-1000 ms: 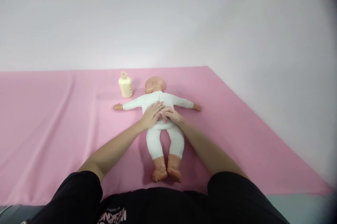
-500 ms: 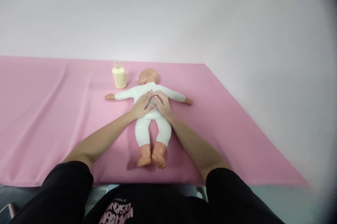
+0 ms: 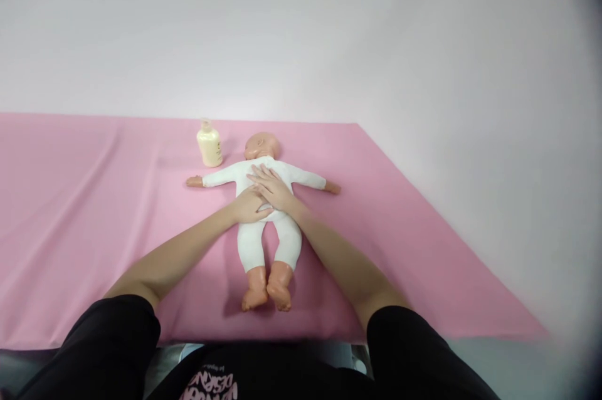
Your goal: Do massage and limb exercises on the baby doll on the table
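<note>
On the far left part I see only the pink sheet [image 3: 84, 199], which covers the worktop and has some soft folds in it. Going to the right, a small cream bottle [image 3: 209, 146] stands upright on the sheet, just beside the head of the doll and a little farther than the doll's arm on that side.

The doll [image 3: 263, 224] lies on its back near the middle of the sheet, head at the far side and bare feet at the near side, both arms spread out to the sides. It wears white clothes.

My left hand [image 3: 248, 205] rests flat on the lower part of the doll's body, at the belly. The fingers are spread out and relaxed, they do not close around anything. My right hand [image 3: 271, 187] lies on the chest of the doll, a little farther than the left one, also flat and with the fingers stretched toward the left. The two hands touch each other, the right one seems to lie partly over the fingers of the left. Neither hand grips the doll, they only press on it from above.

Right of the doll the sheet continues until its edge, and after it there is a plain white surface [image 3: 470, 105]. At the near side I see black sleeves [image 3: 117, 350].
</note>
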Available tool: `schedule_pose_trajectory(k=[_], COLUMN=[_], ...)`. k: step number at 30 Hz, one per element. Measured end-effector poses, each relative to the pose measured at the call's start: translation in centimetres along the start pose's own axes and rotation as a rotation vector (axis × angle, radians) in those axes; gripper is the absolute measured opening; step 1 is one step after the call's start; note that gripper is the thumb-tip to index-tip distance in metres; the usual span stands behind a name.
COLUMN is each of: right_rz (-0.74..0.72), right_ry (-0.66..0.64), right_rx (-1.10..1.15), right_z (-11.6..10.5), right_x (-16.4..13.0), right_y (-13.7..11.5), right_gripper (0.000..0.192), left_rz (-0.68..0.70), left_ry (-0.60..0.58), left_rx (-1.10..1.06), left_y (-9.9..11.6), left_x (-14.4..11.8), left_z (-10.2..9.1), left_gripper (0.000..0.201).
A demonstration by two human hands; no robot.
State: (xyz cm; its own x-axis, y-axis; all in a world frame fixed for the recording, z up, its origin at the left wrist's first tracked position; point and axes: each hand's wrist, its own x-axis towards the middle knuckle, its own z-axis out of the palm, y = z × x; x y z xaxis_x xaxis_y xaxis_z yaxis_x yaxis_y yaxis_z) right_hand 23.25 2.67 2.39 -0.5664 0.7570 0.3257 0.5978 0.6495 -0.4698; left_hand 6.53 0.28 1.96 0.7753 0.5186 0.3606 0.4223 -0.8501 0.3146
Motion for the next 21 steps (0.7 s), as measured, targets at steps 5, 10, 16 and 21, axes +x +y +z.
schedule_pose_trajectory(k=[5,10,16,21], right_rz=[0.167,0.34,0.508,0.567], right_ry=[0.042,0.108,0.159,0.196], right_rx=[-0.085,-0.109,-0.253,-0.375], right_z=[-0.7,-1.0,-1.4,-2.2], right_x=[-0.6,-1.2,-1.4,-2.3], right_y=[1.9,5.1,6.2,7.0], right_gripper=[0.058,0.064,0.064,0.056], left_rz=[-0.026,-0.298,-0.496,-0.725], left_ry=[0.02,0.07,0.113,0.135], left_rx=[-0.053,0.03,0.257,0.372], left_y=[-0.5,-1.5,-2.9,-4.7], left_x=[-0.1,-0.5,-1.2,-2.2], left_z=[0.0,-0.7,-1.7,-2.9], left_gripper=[0.048,0.054,0.058,0.058])
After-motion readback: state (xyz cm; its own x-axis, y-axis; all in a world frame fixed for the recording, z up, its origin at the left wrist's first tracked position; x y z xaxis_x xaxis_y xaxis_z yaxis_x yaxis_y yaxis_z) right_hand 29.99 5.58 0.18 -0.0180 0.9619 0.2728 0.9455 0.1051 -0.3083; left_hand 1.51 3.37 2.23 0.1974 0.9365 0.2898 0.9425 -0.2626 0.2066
